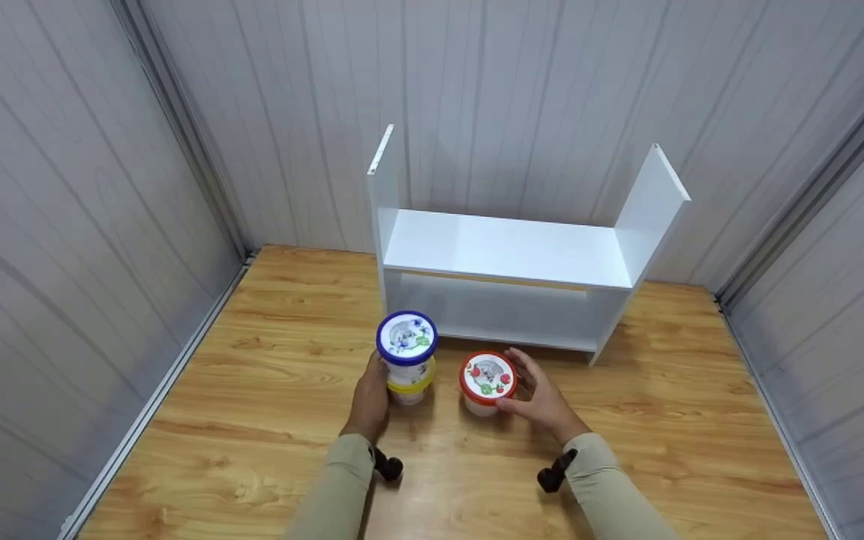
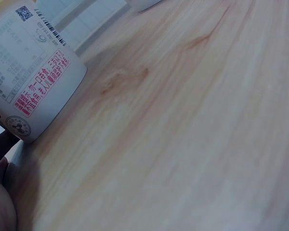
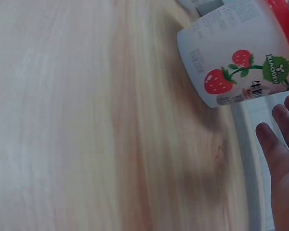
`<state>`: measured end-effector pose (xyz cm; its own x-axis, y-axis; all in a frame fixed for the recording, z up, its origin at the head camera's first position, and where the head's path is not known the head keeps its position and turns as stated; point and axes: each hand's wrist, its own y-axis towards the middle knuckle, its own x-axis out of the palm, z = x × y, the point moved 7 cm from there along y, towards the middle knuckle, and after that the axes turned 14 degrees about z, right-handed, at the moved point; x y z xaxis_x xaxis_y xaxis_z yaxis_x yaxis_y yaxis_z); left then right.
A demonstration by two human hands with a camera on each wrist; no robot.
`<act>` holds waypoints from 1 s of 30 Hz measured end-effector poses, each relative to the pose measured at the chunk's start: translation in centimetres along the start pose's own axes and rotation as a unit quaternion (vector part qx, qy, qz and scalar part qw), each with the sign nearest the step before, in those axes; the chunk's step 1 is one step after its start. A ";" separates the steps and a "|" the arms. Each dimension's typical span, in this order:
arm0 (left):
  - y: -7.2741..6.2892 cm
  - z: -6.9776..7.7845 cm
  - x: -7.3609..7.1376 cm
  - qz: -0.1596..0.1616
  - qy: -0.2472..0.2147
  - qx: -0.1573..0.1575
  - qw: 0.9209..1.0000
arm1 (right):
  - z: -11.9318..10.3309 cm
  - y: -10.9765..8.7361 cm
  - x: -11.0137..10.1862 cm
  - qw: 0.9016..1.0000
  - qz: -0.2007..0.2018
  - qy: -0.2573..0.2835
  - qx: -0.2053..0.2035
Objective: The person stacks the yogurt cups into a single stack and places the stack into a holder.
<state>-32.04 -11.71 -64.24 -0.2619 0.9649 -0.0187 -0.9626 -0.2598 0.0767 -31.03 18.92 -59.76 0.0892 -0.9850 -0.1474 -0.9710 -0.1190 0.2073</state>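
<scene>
Two tubs stand stacked at the centre in the head view. A blue-lidded tub (image 1: 407, 339) is on top of a yellow-lidded tub (image 1: 406, 396). My left hand (image 1: 369, 397) lies along the left side of this stack, its fingers mostly hidden behind it. In the left wrist view, the lower tub (image 2: 36, 86) shows its printed label, with part of the hand at its base. Right of the stack stands a red-lidded tub (image 1: 487, 377) with strawberries on its side. Around its right side is my right hand (image 1: 541, 397), thumb at the lid's edge; several fingers (image 3: 274, 144) are extended and apart from the tub.
Behind the tubs stands a white shelf unit (image 1: 507, 247) with two upright side panels and two levels, its front close to the stack. Pale panelled walls (image 1: 522, 97) enclose the wooden surface (image 1: 252, 420) on the left, back and right. Each wrist carries a small black device.
</scene>
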 end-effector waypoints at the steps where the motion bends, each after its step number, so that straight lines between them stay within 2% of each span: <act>1: 0.0 0.0 0.1 -0.002 -0.006 -0.004 1.000 | 0.2 -0.1 0.0 1.000 0.000 -0.003 0.004; 6: -0.2 0.2 0.1 -0.008 -0.010 -0.044 0.999 | 0.5 -0.3 0.0 0.999 0.000 -0.016 0.029; 9: -0.2 0.3 0.1 -0.006 -0.001 -0.057 0.998 | 1.1 -0.3 0.1 0.999 0.000 -0.020 0.030; 10: 0.0 -0.2 0.2 -0.001 -0.002 -0.060 0.998 | 1.1 -0.3 0.1 0.999 0.001 -0.017 0.030; 15: 0.0 0.0 0.4 0.006 -0.010 -0.048 0.999 | 1.2 -0.1 0.4 0.999 0.011 -0.006 0.032; 22: 0.0 0.0 -0.1 0.014 0.014 -0.031 0.999 | 1.4 0.1 1.3 0.999 0.013 0.010 0.041; 25: -0.1 0.2 -0.1 -0.001 0.001 -0.018 1.000 | 1.4 0.2 1.5 0.999 0.016 0.021 0.036; 30: -0.2 0.9 0.0 -0.033 0.008 0.027 0.999 | 1.7 -0.1 1.5 0.998 0.024 0.031 0.047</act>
<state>-31.76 -11.63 -63.40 -0.1999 0.9789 -0.0418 -0.9728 -0.1931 0.1280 -31.21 17.68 -61.65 0.0534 -0.9954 -0.0798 -0.9907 -0.0628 0.1204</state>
